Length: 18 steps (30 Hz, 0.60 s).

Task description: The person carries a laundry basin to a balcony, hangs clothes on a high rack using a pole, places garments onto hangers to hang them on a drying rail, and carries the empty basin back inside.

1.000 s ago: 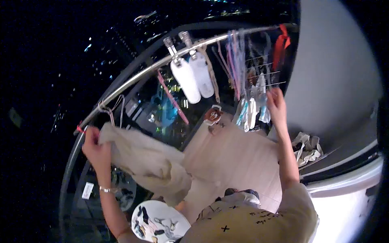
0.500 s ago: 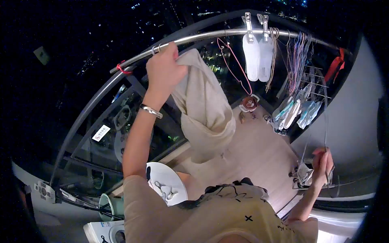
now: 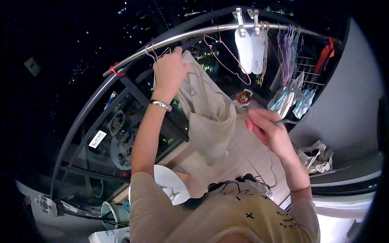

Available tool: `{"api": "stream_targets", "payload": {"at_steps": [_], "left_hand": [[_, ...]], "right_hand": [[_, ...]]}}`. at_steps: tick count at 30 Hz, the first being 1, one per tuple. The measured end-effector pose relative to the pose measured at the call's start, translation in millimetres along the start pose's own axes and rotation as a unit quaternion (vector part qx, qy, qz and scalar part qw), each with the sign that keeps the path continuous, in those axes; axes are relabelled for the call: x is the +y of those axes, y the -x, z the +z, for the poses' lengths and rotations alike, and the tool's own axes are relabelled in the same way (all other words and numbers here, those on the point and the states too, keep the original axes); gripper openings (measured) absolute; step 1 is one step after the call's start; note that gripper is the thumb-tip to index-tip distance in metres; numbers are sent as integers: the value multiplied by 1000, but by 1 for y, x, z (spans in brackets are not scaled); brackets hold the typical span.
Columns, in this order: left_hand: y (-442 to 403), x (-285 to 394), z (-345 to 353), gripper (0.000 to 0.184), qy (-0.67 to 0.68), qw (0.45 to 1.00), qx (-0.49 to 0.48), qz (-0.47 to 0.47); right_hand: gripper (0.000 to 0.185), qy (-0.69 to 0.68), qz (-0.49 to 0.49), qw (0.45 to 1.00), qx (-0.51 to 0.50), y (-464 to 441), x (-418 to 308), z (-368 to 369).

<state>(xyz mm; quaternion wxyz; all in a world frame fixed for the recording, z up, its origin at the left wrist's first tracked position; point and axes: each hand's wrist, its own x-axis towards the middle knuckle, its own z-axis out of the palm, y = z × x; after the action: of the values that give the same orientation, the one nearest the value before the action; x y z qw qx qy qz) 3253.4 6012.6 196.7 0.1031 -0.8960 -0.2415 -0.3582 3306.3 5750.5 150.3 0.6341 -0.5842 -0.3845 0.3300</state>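
Note:
My left hand (image 3: pixel 171 72) is closed on the top edge of a beige cloth (image 3: pixel 208 117), just below the metal rail (image 3: pixel 182 35). The cloth hangs down in loose folds. Wire hangers (image 3: pixel 150 52) hook over the rail beside that hand. My right hand (image 3: pixel 267 129) is closed round a thin grey wire hanger (image 3: pixel 274 172), held to the right of the cloth. A pink hanger (image 3: pixel 227 60) hangs from the rail between the cloth and two pale insoles (image 3: pixel 244 50) held by clips.
Many thin hangers (image 3: pixel 288 56), clipped small items (image 3: pixel 283 103) and a red ribbon (image 3: pixel 325 54) hang at the right. A white round surface (image 3: pixel 178 184) and a pale green bucket (image 3: pixel 109 212) stand below left. A bag (image 3: pixel 318 156) lies at the right wall.
My right hand has come up from the lower right towards the cloth, bringing the wire hanger with it. The view has swung, and my left hand keeps its hold on the cloth.

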Motion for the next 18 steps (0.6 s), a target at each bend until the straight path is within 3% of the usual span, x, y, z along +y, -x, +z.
{"api": "stream_targets", "payload": {"at_steps": [3, 10, 14, 18], "left_hand": [[4, 0, -11, 19, 15, 1000, 12, 19], [13, 8, -20, 21, -36, 997, 39, 53], [13, 5, -31, 22, -63, 994, 69, 54], [7, -9, -33, 22, -74, 996, 36, 34]], "right_hand": [[36, 76, 21, 996, -43, -30, 27, 9], [34, 34, -62, 997, -11, -51, 2, 35], [29, 76, 8, 993, -91, -74, 35, 35], [30, -2, 39, 999, -21, -43, -12, 14]]}}
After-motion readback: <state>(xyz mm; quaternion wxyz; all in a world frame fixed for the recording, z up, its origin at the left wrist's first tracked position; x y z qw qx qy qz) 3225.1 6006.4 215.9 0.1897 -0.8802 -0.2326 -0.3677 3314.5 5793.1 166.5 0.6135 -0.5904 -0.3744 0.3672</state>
